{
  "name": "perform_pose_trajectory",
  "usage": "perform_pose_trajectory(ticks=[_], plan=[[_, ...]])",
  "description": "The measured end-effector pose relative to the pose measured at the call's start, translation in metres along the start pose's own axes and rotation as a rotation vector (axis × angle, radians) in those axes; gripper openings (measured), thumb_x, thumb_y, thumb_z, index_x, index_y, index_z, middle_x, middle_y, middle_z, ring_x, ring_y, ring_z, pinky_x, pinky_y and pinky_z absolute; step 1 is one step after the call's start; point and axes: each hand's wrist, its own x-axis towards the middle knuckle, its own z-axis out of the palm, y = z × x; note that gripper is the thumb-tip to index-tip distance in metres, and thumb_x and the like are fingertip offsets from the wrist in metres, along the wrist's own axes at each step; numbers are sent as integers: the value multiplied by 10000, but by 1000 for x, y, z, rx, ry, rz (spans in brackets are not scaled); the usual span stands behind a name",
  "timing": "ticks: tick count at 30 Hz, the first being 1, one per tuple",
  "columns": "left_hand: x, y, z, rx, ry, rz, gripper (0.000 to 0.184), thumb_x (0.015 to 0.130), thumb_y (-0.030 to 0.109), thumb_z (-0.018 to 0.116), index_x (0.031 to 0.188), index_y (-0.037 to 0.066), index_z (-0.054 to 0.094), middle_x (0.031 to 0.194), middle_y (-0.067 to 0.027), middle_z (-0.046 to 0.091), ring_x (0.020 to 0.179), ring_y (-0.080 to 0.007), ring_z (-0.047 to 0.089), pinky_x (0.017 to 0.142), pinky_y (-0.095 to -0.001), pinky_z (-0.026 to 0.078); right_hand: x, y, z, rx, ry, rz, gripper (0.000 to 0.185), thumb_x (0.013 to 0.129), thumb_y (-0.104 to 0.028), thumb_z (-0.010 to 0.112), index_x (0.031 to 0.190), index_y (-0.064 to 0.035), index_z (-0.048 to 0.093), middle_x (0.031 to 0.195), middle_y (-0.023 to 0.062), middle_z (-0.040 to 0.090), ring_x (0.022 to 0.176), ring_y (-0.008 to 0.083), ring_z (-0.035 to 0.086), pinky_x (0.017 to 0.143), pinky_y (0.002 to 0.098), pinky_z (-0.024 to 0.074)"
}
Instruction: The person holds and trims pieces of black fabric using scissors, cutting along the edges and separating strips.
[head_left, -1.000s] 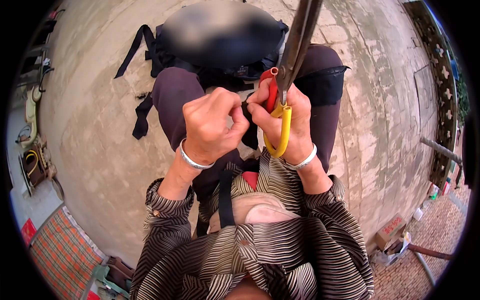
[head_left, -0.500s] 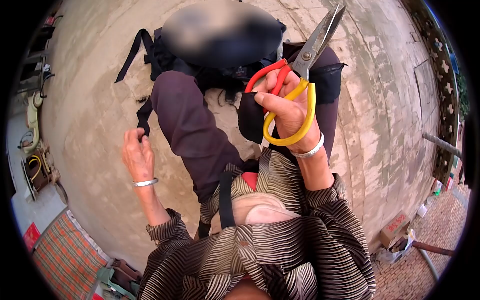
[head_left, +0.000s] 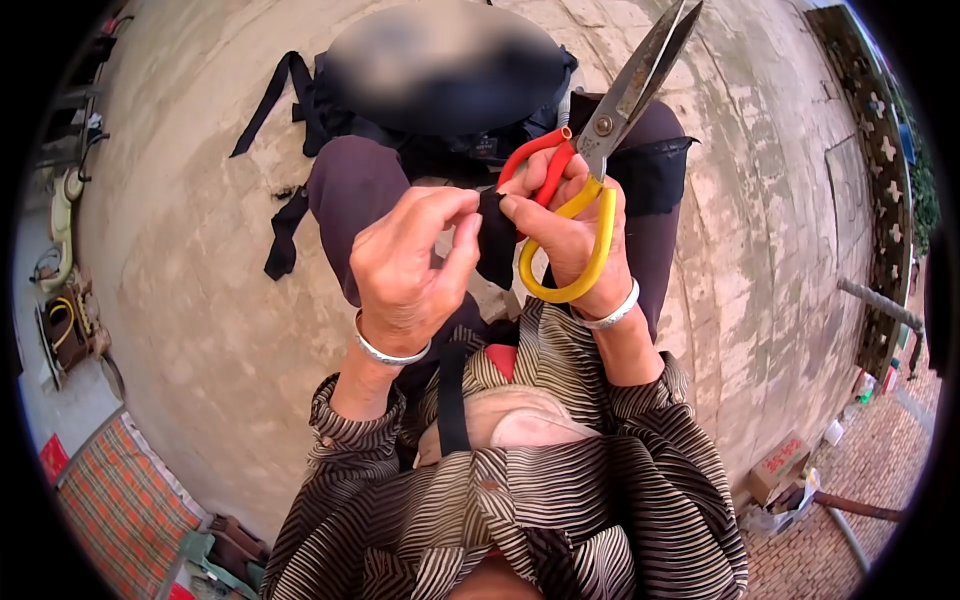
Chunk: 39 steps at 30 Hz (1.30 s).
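black cloth (head_left: 495, 245): a small, limp piece hanging between the two hands, above the gap between the knees. steel scissors (head_left: 603, 126): long tapering blades, tarnished and slightly parted, directed up and away; handles smooth and looped, one red, one yellow. floor (head_left: 200, 310): rough, mottled, cracked toward the right; a creased black strip (head_left: 288, 235) lies on it beside the left knee. an oval blur (head_left: 445, 65) conceals the contents at top centre; the blade tips meet the upper edge of the view, and fingers cover part of the red handle. right hand (head_left: 572, 243): curled closed around the scissors, thumb and forefinger also pinching the cloth's upper end. left hand (head_left: 405, 265): half closed, thumb and forefinger nearly together at the cloth's left edge; whether they grip it cannot be told. both forearms angle upward from striped sleeves (head_left: 355, 430), silvery bangles (head_left: 385, 356) at the wrists.
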Motion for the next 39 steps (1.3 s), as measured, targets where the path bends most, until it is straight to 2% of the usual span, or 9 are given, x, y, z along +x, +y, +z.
perform_pose_trajectory(ticks=[3,16,22,30,33,35,36,38,39], plan=[[3,-5,10,63,38,131,249,701,-91,725,917,-9,634,805,-121,658,659,-271,663,575,-309,518,-1,0,0,15,0,-25,203,743,87,687,843,-3,535,806,32,570,762,103,607,688,259,512],[13,-7,10,182,-84,271,211,696,-80,698,871,-12,601,778,-111,622,632,-271,635,549,-333,506,-1,6,-2,-347,-27,-397,267,762,77,648,968,-19,509,753,42,578,636,109,576,612,248,495],[10,-12,11,285,-111,326,191,680,-72,676,831,3,586,736,-100,596,594,-253,621,499,-314,479,-4,2,1,-425,-26,-376,232,750,82,627,898,-31,489,725,62,579,623,128,578,600,260,489],[-19,-48,-29,-212,409,-399,74,845,-52,563,823,15,583,716,-24,596,621,-92,597,600,-234,495,5,3,-11,-181,18,-246,176,757,89,615,869,-12,524,783,10,529,759,108,616,753,257,496],[-59,-92,-92,150,335,-528,60,883,-6,562,822,-6,563,695,-43,592,644,-116,609,594,-263,491,8,1,-16,42,71,-51,170,725,73,664,812,-2,538,825,13,550,780,140,617,757,258,485],[-80,-109,-117,840,-106,-710,135,864,33,610,981,-29,582,864,-108,633,796,-198,650,714,-326,523,7,-1,-20,58,66,-15,158,724,51,677,802,1,549,828,16,554,780,147,615,759,262,479],[-81,-106,-116,844,-103,-710,135,864,33,610,981,-29,582,864,-108,633,796,-198,650,714,-326,523,8,-2,-20,69,58,21,149,724,29,690,793,3,560,831,19,558,781,153,613,761,266,474],[-82,-93,-99,776,-29,-266,385,823,67,666,1178,-27,552,1133,-154,599,1035,-276,616,898,-381,503,7,1,-17,116,75,19,133,729,-2,695,783,14,574,812,27,562,779,160,609,762,275,467],[-74,-81,-89,603,-72,-282,504,782,75,703,1243,-14,522,1230,-160,548,1119,-296,571,965,-388,468,6,1,-16,68,87,15,130,732,-1,691,784,16,573,802,31,567,779,157,610,761,277,470]])
